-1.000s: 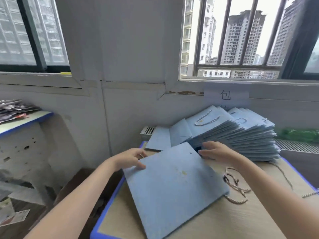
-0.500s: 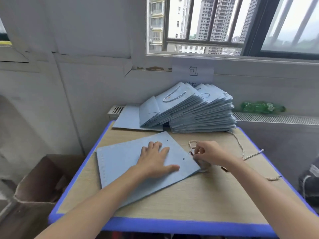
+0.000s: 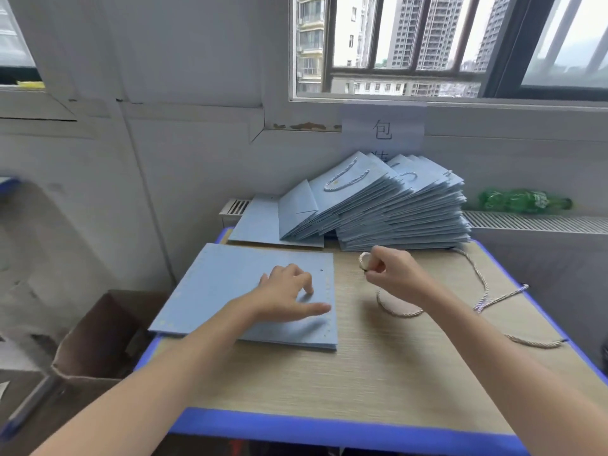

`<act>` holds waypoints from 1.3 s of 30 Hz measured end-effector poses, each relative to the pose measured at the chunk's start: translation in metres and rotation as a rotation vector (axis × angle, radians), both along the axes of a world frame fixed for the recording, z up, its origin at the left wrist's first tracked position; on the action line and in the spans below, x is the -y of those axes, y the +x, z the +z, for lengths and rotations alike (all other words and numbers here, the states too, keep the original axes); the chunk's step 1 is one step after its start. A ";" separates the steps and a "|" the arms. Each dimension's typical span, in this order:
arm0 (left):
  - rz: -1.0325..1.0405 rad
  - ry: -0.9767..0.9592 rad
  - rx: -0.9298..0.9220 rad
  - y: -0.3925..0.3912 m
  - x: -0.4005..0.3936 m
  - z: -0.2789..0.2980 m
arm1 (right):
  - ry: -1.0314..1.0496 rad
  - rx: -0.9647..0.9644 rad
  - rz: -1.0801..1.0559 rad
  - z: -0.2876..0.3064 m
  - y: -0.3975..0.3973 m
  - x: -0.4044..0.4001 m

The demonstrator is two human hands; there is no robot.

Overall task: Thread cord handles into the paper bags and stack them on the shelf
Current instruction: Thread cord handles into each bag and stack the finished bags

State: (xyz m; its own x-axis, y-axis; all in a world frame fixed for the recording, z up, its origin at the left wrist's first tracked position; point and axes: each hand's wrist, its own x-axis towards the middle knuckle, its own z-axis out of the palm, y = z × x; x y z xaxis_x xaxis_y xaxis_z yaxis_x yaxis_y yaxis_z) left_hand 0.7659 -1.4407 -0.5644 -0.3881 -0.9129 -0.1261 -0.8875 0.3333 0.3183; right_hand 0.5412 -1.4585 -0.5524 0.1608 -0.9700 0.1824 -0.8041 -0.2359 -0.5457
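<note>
One flat bag point(image 3: 243, 291) on table point(image 3: 362, 383), now squared to table edge, previously skewed. Left hand point(image 3: 286, 294) shifted toward bag's right edge; fingers loosely curled, tips and thumb pressing bag near punched hole. Right hand point(image 3: 391, 274) raised off table, fingers pinching cord point(image 3: 399, 312) end; cord loop trails beneath hand. Stack point(image 3: 394, 209) at far edge.
</note>
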 end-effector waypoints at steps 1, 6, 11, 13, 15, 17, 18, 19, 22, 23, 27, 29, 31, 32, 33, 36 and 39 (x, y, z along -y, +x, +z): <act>0.034 -0.030 0.040 -0.006 -0.001 -0.002 | 0.031 0.051 0.049 0.000 0.009 -0.004; 0.087 -0.164 0.103 -0.024 -0.011 -0.022 | 0.130 0.268 0.162 -0.019 0.029 -0.013; -0.042 -0.113 0.031 -0.013 -0.019 -0.020 | 0.126 0.467 0.210 -0.018 0.031 -0.012; -0.048 -0.119 0.031 -0.010 -0.018 -0.020 | 0.139 0.522 0.249 -0.018 0.034 -0.016; -0.007 -0.123 0.048 -0.009 -0.019 -0.024 | 0.178 0.574 0.273 -0.022 0.037 -0.021; 0.067 -0.086 0.076 -0.009 -0.017 -0.030 | 0.196 0.603 0.295 -0.023 0.038 -0.026; 0.087 -0.074 0.088 -0.010 -0.017 -0.032 | 0.190 0.585 0.312 -0.023 0.039 -0.027; 0.091 -0.070 0.090 -0.010 -0.017 -0.034 | 0.174 0.540 0.333 -0.023 0.041 -0.029; 0.094 -0.093 0.045 -0.011 -0.018 -0.038 | 0.114 0.360 0.383 -0.031 0.048 -0.029; 0.099 -0.124 0.018 -0.012 -0.018 -0.039 | 0.104 0.326 0.389 -0.035 0.051 -0.028; 0.121 -0.207 -0.093 -0.011 -0.020 -0.044 | -0.007 0.249 0.356 -0.044 0.056 -0.027; 0.118 -0.221 -0.113 -0.010 -0.020 -0.046 | -0.099 0.214 0.345 -0.044 0.059 -0.027; 0.116 -0.235 -0.131 -0.009 -0.019 -0.047 | -0.144 0.211 0.350 -0.045 0.062 -0.028; 0.118 -0.241 -0.145 -0.009 -0.019 -0.047 | -0.153 0.213 0.354 -0.045 0.062 -0.028; 0.117 -0.250 -0.165 -0.009 -0.018 -0.047 | -0.158 0.217 0.358 -0.046 0.062 -0.028; 0.097 -0.295 -0.231 -0.009 -0.018 -0.047 | -0.162 0.250 0.384 -0.047 0.060 -0.029; 0.084 -0.292 -0.246 -0.008 -0.018 -0.048 | -0.151 0.267 0.406 -0.048 0.061 -0.030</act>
